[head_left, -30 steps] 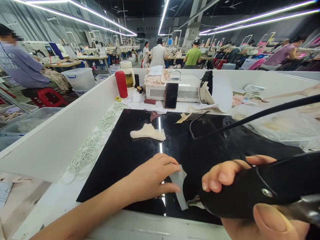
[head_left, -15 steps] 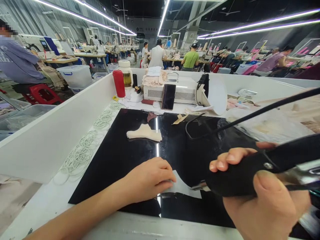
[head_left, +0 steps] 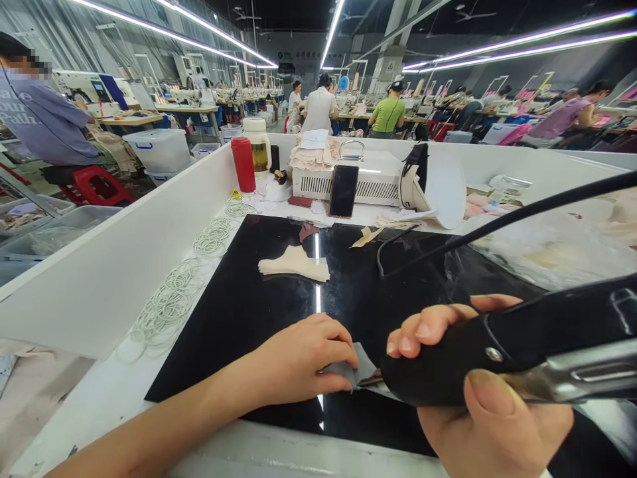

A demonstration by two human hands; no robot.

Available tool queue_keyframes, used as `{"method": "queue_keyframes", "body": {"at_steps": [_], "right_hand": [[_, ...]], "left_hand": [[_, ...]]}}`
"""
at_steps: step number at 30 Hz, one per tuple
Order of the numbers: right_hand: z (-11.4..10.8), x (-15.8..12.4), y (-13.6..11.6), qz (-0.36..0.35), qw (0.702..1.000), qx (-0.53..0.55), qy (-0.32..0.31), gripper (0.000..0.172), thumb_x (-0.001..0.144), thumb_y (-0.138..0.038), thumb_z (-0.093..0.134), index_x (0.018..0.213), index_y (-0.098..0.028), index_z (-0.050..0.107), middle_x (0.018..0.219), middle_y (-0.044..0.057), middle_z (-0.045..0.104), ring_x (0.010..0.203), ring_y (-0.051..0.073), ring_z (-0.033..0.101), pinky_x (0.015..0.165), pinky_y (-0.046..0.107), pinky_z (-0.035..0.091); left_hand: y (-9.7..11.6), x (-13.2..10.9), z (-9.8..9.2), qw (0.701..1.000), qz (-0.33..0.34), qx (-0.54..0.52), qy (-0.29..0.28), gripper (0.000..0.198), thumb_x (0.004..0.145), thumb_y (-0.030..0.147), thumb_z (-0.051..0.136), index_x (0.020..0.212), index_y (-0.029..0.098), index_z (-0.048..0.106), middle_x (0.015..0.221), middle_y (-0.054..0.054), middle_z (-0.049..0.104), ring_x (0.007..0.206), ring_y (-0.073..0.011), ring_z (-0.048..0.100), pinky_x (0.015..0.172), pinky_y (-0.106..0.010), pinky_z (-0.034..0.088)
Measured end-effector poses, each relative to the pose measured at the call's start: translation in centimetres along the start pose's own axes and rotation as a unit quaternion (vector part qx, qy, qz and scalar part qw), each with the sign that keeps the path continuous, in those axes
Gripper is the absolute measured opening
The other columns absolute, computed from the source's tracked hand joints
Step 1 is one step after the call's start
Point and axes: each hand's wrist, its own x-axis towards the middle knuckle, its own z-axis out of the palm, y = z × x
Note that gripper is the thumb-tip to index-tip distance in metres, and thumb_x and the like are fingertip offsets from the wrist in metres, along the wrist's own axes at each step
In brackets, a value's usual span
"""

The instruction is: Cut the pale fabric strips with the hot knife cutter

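Note:
My left hand (head_left: 309, 362) rests low over the glossy black board (head_left: 233, 305), its thumb and bent fingers around a small pale grey sheet of thin material (head_left: 364, 364). In my right hand (head_left: 497, 425) is a black corded hand tool (head_left: 442, 362) with a metal lever along its side. The thumb lies by the lever and the fingers wrap over the body. The tool's metal tip meets the sheet close to my left fingertips; the tool's body hides part of the sheet. A stack of cream fabric pieces (head_left: 293, 264) lies farther back on the board.
Pale green elastic loops (head_left: 172, 305) line the left side. Behind the board stand a red cup (head_left: 243, 164), a phone (head_left: 343, 191) and a vented white box (head_left: 371, 179). A black cable (head_left: 527, 207) crosses from the right above clear plastic (head_left: 537, 252). White walls border the table.
My right hand and the tool have moved left, closer to my left hand. The sheet, flat and spread out before, now looks bunched and shows less. The whole view has shifted slightly.

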Motion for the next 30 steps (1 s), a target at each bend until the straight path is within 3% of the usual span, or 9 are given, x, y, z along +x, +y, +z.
{"method": "queue_keyframes", "body": {"at_steps": [8, 12, 15, 20, 30], "right_hand": [[-1.1, 0.1, 0.2, -0.007, 0.999, -0.035, -0.012, 0.036, 0.084, -0.036, 0.081, 0.115, -0.030, 0.062, 0.081, -0.003, 0.066, 0.067, 0.017, 0.063, 0.062, 0.035, 0.059], [-1.5, 1.1, -0.1, -0.018, 0.998, -0.046, 0.032, 0.041, 0.076, -0.035, 0.085, 0.110, -0.029, 0.063, 0.076, -0.004, 0.066, 0.062, 0.017, 0.061, 0.057, 0.034, 0.057], [-1.3, 1.3, -0.5, -0.014, 0.998, -0.044, 0.049, 0.041, 0.073, -0.035, 0.087, 0.106, -0.028, 0.063, 0.073, -0.005, 0.065, 0.059, 0.017, 0.060, 0.055, 0.032, 0.056], [-0.3, 0.6, -0.7, -0.006, 1.000, -0.015, 0.025, 0.047, 0.070, -0.040, 0.090, 0.106, -0.028, 0.062, 0.072, -0.004, 0.066, 0.058, 0.017, 0.061, 0.054, 0.031, 0.056], [-0.5, 0.1, -0.4, 0.004, 1.000, -0.009, -0.002, 0.037, 0.081, -0.035, 0.084, 0.111, -0.029, 0.062, 0.076, -0.003, 0.066, 0.064, 0.016, 0.061, 0.060, 0.033, 0.059]], "left_hand": [[0.0, 0.2, -0.1, 1.000, 0.026, 0.004, 0.012, 0.013, 0.096, 0.022, 0.070, 0.108, 0.019, 0.075, 0.113, -0.008, 0.070, 0.107, -0.0208, 0.064, 0.101, -0.032, 0.050], [0.2, 0.1, -0.1, 0.999, 0.045, -0.002, -0.024, 0.023, 0.090, 0.023, 0.079, 0.111, 0.021, 0.073, 0.124, -0.007, 0.071, 0.119, -0.0239, 0.062, 0.120, -0.048, 0.033], [0.2, 0.0, -0.1, 0.998, 0.022, -0.022, -0.063, 0.031, 0.088, 0.026, 0.083, 0.117, 0.026, 0.071, 0.133, -0.005, 0.069, 0.130, -0.0260, 0.058, 0.123, -0.057, 0.023], [0.0, -0.1, -0.2, 0.997, 0.019, -0.027, -0.076, 0.029, 0.091, 0.028, 0.078, 0.118, 0.027, 0.070, 0.134, -0.006, 0.069, 0.132, -0.0274, 0.057, 0.122, -0.059, 0.025], [0.5, 0.3, -0.4, 0.996, 0.026, -0.018, -0.081, 0.031, 0.090, 0.028, 0.080, 0.119, 0.025, 0.070, 0.130, -0.007, 0.070, 0.131, -0.0287, 0.057, 0.122, -0.057, 0.026]]}}
